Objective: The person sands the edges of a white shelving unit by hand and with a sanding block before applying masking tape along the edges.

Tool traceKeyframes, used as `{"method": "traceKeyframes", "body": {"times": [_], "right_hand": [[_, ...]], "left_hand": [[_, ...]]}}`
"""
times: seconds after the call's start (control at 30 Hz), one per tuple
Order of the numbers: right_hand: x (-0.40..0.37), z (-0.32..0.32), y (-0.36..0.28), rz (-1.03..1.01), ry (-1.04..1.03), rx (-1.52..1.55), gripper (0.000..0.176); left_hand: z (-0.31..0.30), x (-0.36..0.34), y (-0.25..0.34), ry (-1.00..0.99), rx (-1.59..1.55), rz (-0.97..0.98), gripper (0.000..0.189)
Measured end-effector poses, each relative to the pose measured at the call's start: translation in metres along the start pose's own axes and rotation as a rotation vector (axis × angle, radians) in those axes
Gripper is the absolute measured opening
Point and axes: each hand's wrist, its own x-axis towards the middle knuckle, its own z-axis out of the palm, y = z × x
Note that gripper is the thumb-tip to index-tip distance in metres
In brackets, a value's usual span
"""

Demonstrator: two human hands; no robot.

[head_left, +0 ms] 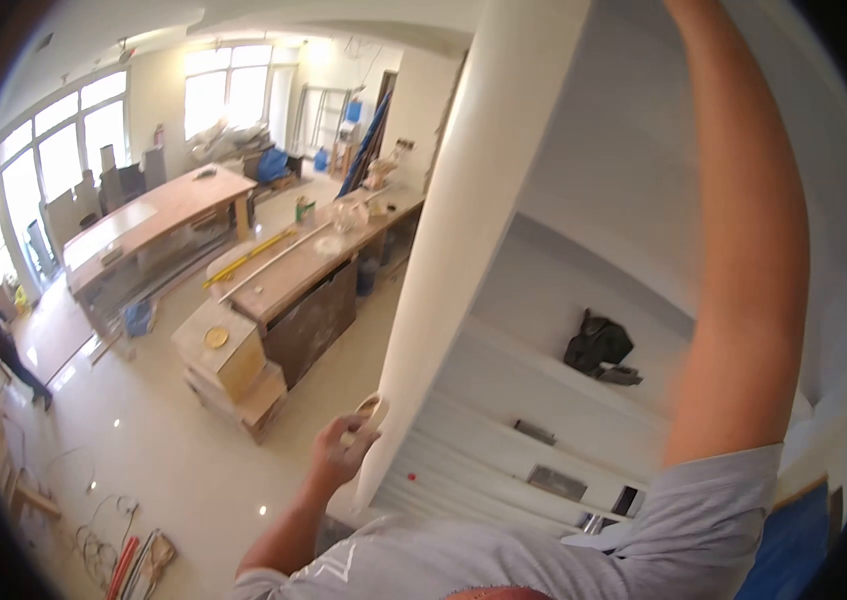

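Note:
My left hand [344,448] is closed around a small pale rounded object [372,406] with a brownish middle, too small to identify. It is beside the lower part of a tall white column edge [464,190]. My right arm reaches up along the right side, and its hand is beyond the top of the view. Between my arms, white shelves [544,360] carry a black bag-like item [599,342] and several small dark or metallic pieces.
A cluttered counter [294,275] with a yellow level [249,258] stands left of the column, a long wooden table [164,215] behind it. At far left a person [6,345] is on the floor level. Cables and red rods [124,568] lie at lower left.

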Motion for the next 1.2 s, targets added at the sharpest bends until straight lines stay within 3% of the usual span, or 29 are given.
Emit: {"method": "traceKeyframes", "body": {"times": [0.03,0.1,0.13,0.2,0.3,0.33,0.37,0.4,0.47,0.5,0.57,0.6,0.63,0.7,0.77,0.83,1.0,1.2], "right_hand": [[-0.012,0.000,0.007,-0.100,0.105,0.073,0.035],[-0.069,-0.018,-0.020,0.100,0.154,0.468,0.025],[-0.107,-0.058,-0.024,0.056,-0.125,0.610,0.027],[-0.175,-0.052,-0.006,-0.088,-0.288,0.567,0.041],[-0.306,-0.042,-0.041,-0.068,-0.187,0.748,0.018],[-0.347,-0.041,-0.048,-0.012,-0.234,0.813,0.020],[-0.377,-0.050,-0.046,-0.030,-0.466,0.852,0.020],[-0.425,-0.041,-0.052,0.183,-0.556,1.096,0.020],[-0.506,-0.041,-0.056,0.405,-0.759,1.231,0.018],[-0.555,-0.039,-0.062,0.599,-0.852,1.277,0.014],[-0.648,-0.044,-0.067,0.944,-1.118,1.243,0.012],[-0.697,-0.046,-0.065,0.837,-1.178,1.178,0.011],[-0.777,-0.050,-0.079,0.987,-1.146,1.300,0.012],[-0.825,-0.084,-0.079,1.093,-1.302,1.018,0.023],[-0.883,-0.117,-0.086,1.176,-1.351,0.873,0.043],[-0.928,-0.152,-0.093,1.237,-1.358,0.807,0.047],[-0.957,-0.195,-0.072,1.298,-1.290,0.773,0.040],[-0.947,-0.184,-0.049,1.343,-1.267,0.698,0.043]], "left_hand": [[-0.001,0.008,0.004,-0.019,0.005,-0.014,0.030],[0.008,0.020,-0.007,0.027,0.022,0.099,0.033],[0.007,0.027,-0.002,0.007,0.049,0.069,0.029],[0.018,0.039,0.005,0.019,-0.076,0.017,0.030],[0.035,0.073,0.032,0.159,-0.413,0.050,0.030],[0.031,0.091,0.024,0.197,-0.005,0.265,0.029],[0.032,0.110,0.034,0.245,0.077,0.297,0.028],[0.034,0.129,0.044,0.296,0.160,0.325,0.028],[0.041,0.162,0.080,0.381,0.139,0.317,0.027],[0.042,0.180,0.080,0.414,0.335,0.498,0.028],[0.066,0.209,0.076,0.415,0.277,0.548,0.026],[0.075,0.215,0.091,0.461,0.614,0.764,0.026],[0.089,0.228,0.084,0.517,0.536,0.802,0.032],[0.117,0.253,0.071,0.625,0.381,0.888,0.052],[0.120,0.246,0.084,0.608,0.272,0.735,0.060],[0.116,0.235,0.095,0.609,0.283,0.501,0.074],[0.123,0.238,0.096,0.658,0.362,0.479,0.077],[0.125,0.237,0.097,0.626,0.248,0.374,0.075]]}}
